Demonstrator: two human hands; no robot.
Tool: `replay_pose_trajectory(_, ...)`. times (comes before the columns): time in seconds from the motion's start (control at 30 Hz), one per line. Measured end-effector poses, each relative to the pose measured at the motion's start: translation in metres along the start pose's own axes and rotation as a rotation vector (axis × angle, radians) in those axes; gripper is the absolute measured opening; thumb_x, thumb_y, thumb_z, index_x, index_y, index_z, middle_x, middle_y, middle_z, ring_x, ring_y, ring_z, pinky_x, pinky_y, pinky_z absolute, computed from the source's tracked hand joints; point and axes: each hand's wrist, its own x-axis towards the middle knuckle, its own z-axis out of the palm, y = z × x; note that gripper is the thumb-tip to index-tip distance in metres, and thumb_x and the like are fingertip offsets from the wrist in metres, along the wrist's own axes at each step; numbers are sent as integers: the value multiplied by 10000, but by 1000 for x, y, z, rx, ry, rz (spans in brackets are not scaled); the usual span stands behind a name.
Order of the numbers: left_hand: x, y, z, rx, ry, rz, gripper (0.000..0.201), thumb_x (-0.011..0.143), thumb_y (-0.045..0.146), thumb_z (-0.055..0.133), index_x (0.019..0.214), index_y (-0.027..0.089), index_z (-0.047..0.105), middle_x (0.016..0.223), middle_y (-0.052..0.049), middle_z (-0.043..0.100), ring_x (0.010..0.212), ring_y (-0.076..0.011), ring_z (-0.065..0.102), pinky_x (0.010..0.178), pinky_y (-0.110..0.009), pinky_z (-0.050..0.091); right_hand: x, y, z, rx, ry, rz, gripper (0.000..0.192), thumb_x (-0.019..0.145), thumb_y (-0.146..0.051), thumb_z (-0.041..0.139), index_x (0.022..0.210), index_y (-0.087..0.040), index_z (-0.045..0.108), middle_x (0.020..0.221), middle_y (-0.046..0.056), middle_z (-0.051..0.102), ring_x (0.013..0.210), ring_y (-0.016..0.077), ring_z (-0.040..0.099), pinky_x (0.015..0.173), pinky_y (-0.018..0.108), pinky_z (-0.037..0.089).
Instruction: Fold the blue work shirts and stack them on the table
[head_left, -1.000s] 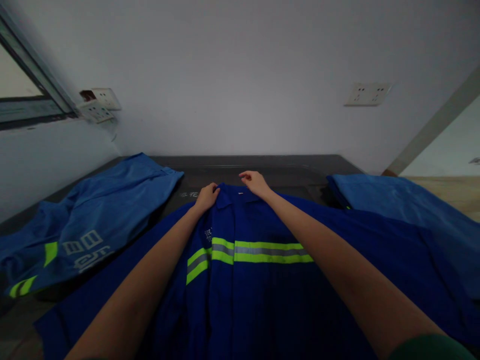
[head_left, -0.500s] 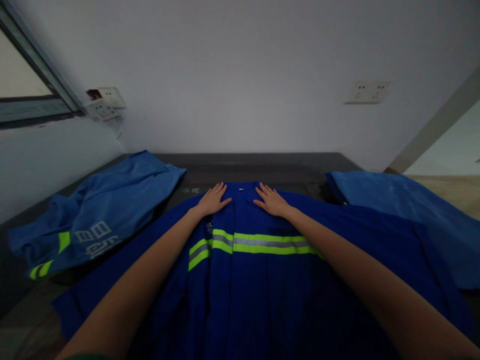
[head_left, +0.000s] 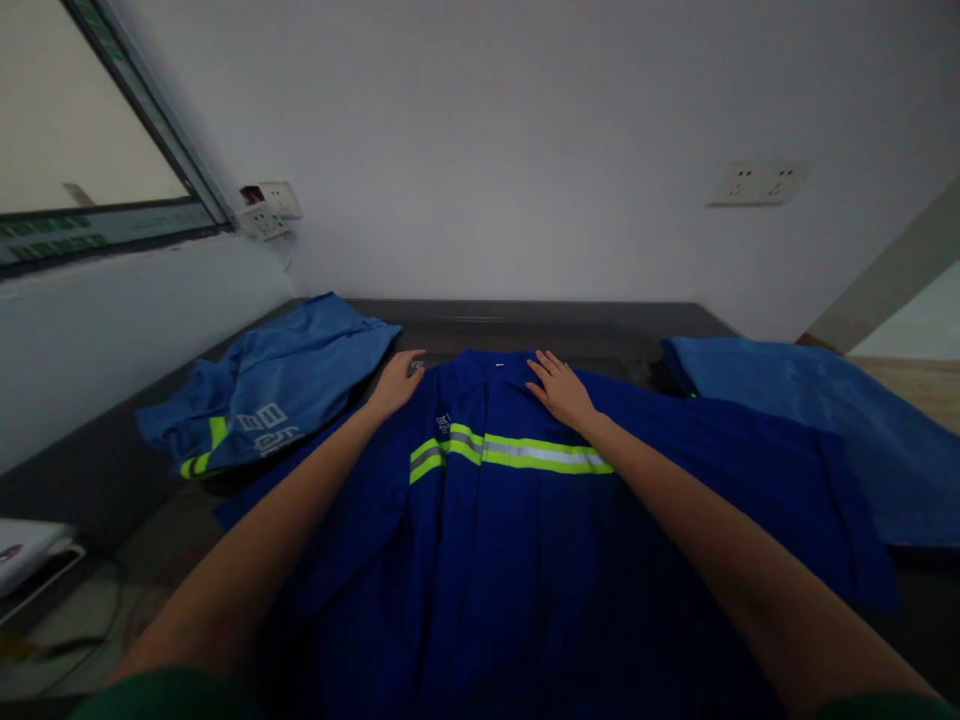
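Dark blue work jacket [head_left: 525, 540] lies flat, front up, on the dark worktop [head_left: 600, 325]. Left hand [head_left: 395, 380] and right hand [head_left: 561, 390] rest spread and flat at its shoulders. Fabric appears soft, light, crease-prone; best gripped at collar or shoulder seams.

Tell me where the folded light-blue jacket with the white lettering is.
In the head view, the light-blue jacket lies on the dark table at the left, near the left wall, just left of the left hand.

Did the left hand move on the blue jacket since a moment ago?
Yes. The left hand slid outward to the left, away from the collar of the dark blue jacket, toward the shoulder edge.
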Motion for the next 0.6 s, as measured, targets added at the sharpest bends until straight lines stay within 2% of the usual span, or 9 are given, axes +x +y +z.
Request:
replay_pose_trajectory(0.07, -33, -14, -40, 1, -29, -34, 394, 799, 278, 471, 1152, 152, 594, 1219, -105, 615, 1167, -234, 542, 1048, -370, 377, -20, -9, -16, 63, 22, -40, 465, 917, -318, 471, 1334, -115, 511, 1476, 156, 375, 1402, 264, 263, 1117, 473, 285)
replay_pose_trajectory(0.17, -98, -20, -91, -89, -142, -156, 354, 774, 383, 481, 1042, 197, 620, 1019, -71, 684, 932, -223, 640, 884, -351, 487, -68, -19, -52, 233, -21, -42, 324, 868, -284, 525, 1143, -166, 649, 1323, 131, 553, 1276, 253, 460, 1075, 436, 364)
replay_pose_trajectory(0.23, -148, -9, -116, -176, -247, -233, 338, 751, 457, 493, 961, 226, 621, 867, -41, 689, 745, -194, 644, 739, -321, 515, -111, -19, -82, 383, -61, -4, 260, 850, -343, 528, 1027, -233, 683, 1207, 83, 629, 1149, 237, 568, 999, 414, 445)
replay_pose_trajectory(0.3, -197, 13, -133, -247, -359, -305, 330, 743, 520, 496, 887, 250, 618, 779, -17, 674, 623, -168, 608, 627, -296, 497, -160, -16, -112, 519, -102, 132, 276, 817, -455, 533, 967, -282, 687, 1066, 66, 685, 990, 232, 644, 895, 399, 510)
replay_pose_trajectory(0.37, -242, 39, -142, -269, -464, -379, 348, 745, 569, 473, 794, 254, 613, 705, -15, 660, 550, -159, 575, 551, -280, 462, -212, -10, -137, 608, -170, 329, 353, 722, -585, 578, 898, -304, 697, 950, 92, 708, 858, 250, 673, 766, 393, 551)
replay_pose_trajectory(0.43, -280, 65, -143, -222, -517, -413, 379, 743, 599, 446, 691, 254, 595, 623, -14, 635, 515, -158, 557, 524, -271, 432, -265, -5, -153, 650, -225, 518, 427, 607, -688, 596, 788, -315, 696, 820, 121, 704, 733, 263, 673, 669, 397, 560)
replay_pose_trajectory(0.5, -310, 87, -137, -144, -522, -411, 408, 755, 605, 413, 614, 255, 568, 572, -13, 614, 513, -161, 558, 529, -266, 412, -315, -2, -158, 655, -294, 666, 450, 529, -754, 573, 646, -331, 671, 694, 137, 675, 627, 265, 651, 595, 401, 550)
replay_pose_trajectory(0.57, -334, 105, -126, -51, -526, -418, 425, 781, 590, 386, 580, 253, 550, 559, -15, 613, 528, -169, 574, 549, -268, 401, -359, -3, -153, 637, -373, 754, 453, 509, -787, 519, 535, -348, 625, 574, 138, 622, 518, 260, 605, 512, 409, 526)
replay_pose_trajectory(0.6, -344, 113, -120, 9, -541, -433, 423, 789, 580, 388, 578, 252, 552, 563, -18, 620, 540, -177, 587, 563, -272, 398, -378, -4, -149, 589, -351, 787, 447, 509, -790, 498, 494, -354, 599, 524, 133, 593, 470, 256, 577, 471, 411, 510)
